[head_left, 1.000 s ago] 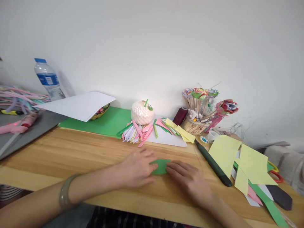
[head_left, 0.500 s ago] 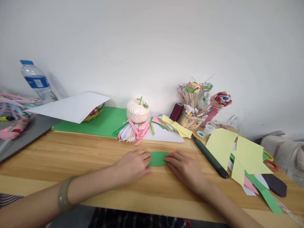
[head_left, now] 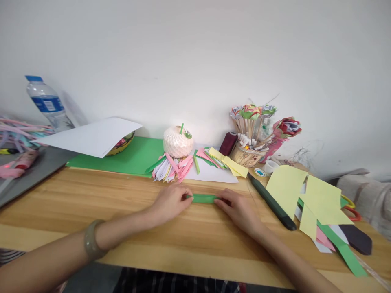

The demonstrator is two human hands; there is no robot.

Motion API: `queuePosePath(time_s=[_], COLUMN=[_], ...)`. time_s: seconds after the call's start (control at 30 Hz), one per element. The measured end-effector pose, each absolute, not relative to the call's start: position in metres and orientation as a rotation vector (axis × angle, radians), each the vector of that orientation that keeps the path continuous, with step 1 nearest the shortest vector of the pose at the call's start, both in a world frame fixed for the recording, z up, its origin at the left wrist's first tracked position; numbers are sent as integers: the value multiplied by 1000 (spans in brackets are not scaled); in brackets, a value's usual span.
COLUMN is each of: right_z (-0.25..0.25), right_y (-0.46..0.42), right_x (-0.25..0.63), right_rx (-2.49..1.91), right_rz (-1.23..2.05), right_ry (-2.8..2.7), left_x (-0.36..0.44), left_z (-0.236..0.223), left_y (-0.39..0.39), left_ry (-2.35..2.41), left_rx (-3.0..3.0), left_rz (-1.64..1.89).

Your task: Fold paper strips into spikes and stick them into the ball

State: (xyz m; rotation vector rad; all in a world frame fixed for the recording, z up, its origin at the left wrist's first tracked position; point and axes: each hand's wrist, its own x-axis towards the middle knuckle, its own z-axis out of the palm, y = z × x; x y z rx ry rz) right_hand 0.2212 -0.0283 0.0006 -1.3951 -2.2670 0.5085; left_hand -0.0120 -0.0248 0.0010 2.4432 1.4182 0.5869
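A narrow folded strip of green paper [head_left: 204, 198] lies flat on the wooden table [head_left: 91, 195] in front of me. My left hand [head_left: 171, 201] presses its fingertips on the strip's left end, fingers curled down onto it. My right hand [head_left: 236, 207] pinches the right end in the same way. A grey-green bangle [head_left: 91, 245] sits on my left wrist.
Behind the hands are a fan of coloured paper strips [head_left: 174, 167], a white netted ball [head_left: 177, 142], a green sheet [head_left: 128, 156] and a white sheet [head_left: 91, 136]. A dark cutter [head_left: 271, 201] and yellow paper pieces [head_left: 308, 195] lie right; a water bottle [head_left: 47, 103] stands far left.
The green paper has gone from a wider rounded piece to a narrow strip under both hands. Both hands have moved slightly away from me, up the table.
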Motion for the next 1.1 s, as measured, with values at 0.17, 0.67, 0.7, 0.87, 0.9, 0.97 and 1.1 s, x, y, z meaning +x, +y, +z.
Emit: queuePosePath(time_s=[0.17,0.67,0.7,0.87,0.9,0.97,1.1], right_z=[-3,20,20,16,15,14,18], right_y=[-25,-16,-14,-11,-11,-12,-15], right_x=[216,211,211,215,215,215,213], right_rx=[-1571,-1693,-1677,-1677,-1678,-1665,-1616], right_rz=[545,550,566,652,667,687,674], right_ry=[-2186,-2338,-2356,-2375,-2376,-2380,-2374], left_x=[-7,-6,-7,-8,-8,-8,-8], left_z=[2,4,4,1,1,1,2], left_y=[-19,-21,-21,-21,-21,-21,-23], left_ry=[1541,1464,1452,1431,1432,1425,1394], left_rx=[2242,2343,2350,2330,2321,2310,2303], left_rz=[548,461,465,483,487,493,500])
